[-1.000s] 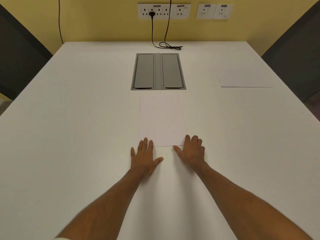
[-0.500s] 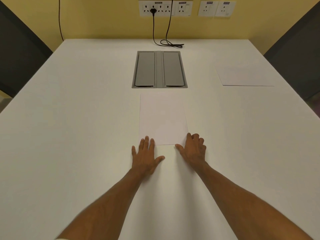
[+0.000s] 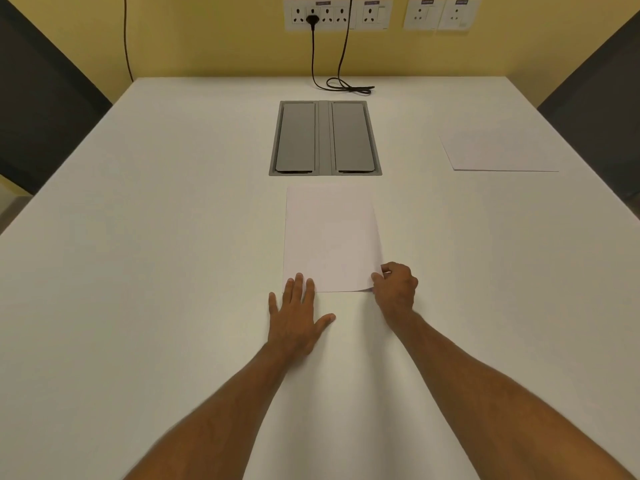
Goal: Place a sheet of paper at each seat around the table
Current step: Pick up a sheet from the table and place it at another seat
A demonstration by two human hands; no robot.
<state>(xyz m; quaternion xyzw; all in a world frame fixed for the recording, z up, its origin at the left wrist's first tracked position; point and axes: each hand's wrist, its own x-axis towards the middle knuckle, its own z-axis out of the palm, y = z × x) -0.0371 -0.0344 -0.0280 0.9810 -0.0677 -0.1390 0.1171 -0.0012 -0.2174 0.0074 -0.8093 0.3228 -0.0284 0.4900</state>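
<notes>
A white sheet of paper (image 3: 330, 237) lies in the middle of the white table (image 3: 138, 271), just in front of me. My left hand (image 3: 296, 313) lies flat with straight fingers, its fingertips on the sheet's near left corner. My right hand (image 3: 396, 289) pinches the near right corner, and that corner is lifted a little off the table. A second sheet (image 3: 498, 152) lies flat at the right side of the table, in front of a dark chair (image 3: 599, 84).
A grey cable box with two lids (image 3: 325, 138) is set into the table beyond the sheet. A black cable (image 3: 343, 84) coils at the far edge below wall sockets (image 3: 336, 13). Another dark chair (image 3: 41, 98) stands at the left.
My right hand has gone from lying flat at the sheet's near edge to pinching its near right corner and lifting it. My left hand has stayed put.
</notes>
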